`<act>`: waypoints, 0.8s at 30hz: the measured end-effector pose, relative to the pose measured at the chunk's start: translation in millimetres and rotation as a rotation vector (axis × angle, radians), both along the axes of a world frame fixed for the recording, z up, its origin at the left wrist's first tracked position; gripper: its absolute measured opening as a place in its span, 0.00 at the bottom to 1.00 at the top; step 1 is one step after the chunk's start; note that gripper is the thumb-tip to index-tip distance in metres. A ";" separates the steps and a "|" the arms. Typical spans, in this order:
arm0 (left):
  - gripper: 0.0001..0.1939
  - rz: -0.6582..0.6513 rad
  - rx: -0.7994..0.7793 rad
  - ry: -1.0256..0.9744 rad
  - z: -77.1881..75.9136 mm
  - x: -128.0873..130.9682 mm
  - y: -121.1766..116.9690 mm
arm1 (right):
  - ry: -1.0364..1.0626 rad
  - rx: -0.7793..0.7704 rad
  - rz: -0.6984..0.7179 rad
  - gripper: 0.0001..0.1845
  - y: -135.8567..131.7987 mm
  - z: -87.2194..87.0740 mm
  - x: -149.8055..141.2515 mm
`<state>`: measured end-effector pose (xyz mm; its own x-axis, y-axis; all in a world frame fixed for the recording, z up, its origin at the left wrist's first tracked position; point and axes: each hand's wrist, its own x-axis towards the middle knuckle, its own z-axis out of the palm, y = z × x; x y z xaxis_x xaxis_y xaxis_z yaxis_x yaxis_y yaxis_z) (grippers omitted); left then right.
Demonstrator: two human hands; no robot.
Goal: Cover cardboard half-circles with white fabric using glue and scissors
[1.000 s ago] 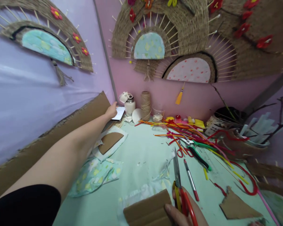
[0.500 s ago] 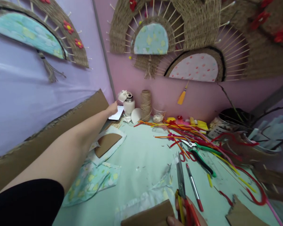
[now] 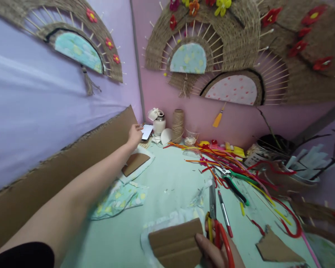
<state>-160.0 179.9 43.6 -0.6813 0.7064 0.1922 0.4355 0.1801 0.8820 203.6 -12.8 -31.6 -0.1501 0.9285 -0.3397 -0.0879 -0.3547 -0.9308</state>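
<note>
My left hand (image 3: 134, 135) reaches to the back corner. Its fingers are outstretched at the left edge of a phone (image 3: 147, 131) with a lit white screen; whether they touch it I cannot tell. At the front, my right hand (image 3: 215, 248) is closed around scissors (image 3: 213, 203) with red and yellow handles, blades pointing away. The right thumb rests on a cardboard piece (image 3: 174, 242) lying on pale patterned fabric (image 3: 181, 215). Another cardboard piece (image 3: 136, 163) lies on white-edged cloth, partly behind my left forearm. Below it is crumpled floral fabric (image 3: 120, 199).
A white jar (image 3: 159, 125) and a twine spool (image 3: 178, 124) stand at the back. Pipe cleaners (image 3: 212, 152), green-handled pliers (image 3: 237, 190) and a marker (image 3: 225, 214) lie to the right. A cardboard strip (image 3: 72, 160) leans along the left wall; woven fans (image 3: 237, 33) hang above.
My left hand has drawn back slightly from the phone, showing more of its screen. The view has tilted up and shifted left a little. My right hand still holds the scissors.
</note>
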 end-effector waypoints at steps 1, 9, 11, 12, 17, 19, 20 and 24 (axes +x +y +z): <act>0.24 -0.016 0.024 -0.033 1.2 12.3 -9.9 | 0.040 -0.024 -0.008 0.22 -0.4 -1.0 -1.7; 0.12 -0.595 0.046 -0.684 -13.7 134.7 -111.1 | 0.489 -0.165 -0.238 0.23 12.7 -10.3 0.6; 0.13 -0.674 -0.005 -0.922 -23.9 156.6 -132.6 | 0.520 -0.167 -0.261 0.22 17.1 -14.9 4.6; 0.13 -0.675 -0.035 -1.012 -29.5 164.9 -141.2 | 0.526 -0.161 -0.260 0.21 18.9 -16.8 6.2; 0.20 -0.827 -0.124 -1.101 -52.6 182.7 -165.6 | 0.496 -0.112 -0.296 0.21 22.4 -6.5 8.1; 0.26 -1.043 -0.079 -0.979 -56.3 181.9 -170.4 | 0.446 -0.094 -0.305 0.22 22.3 5.8 6.5; 0.28 -1.154 -0.060 -0.943 -56.7 181.1 -172.3 | 0.417 -0.087 -0.303 0.22 22.2 12.0 5.2; 0.33 -1.384 0.019 -1.028 -52.0 180.4 -179.3 | 0.322 -0.032 -0.327 0.21 21.4 28.6 -5.0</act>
<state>20.4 0.6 -8.5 0.5438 0.8311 0.1166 -0.4537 0.1743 0.8740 198.6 8.6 -3.0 0.0468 0.9344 -0.3532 -0.4832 -0.2883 -0.8267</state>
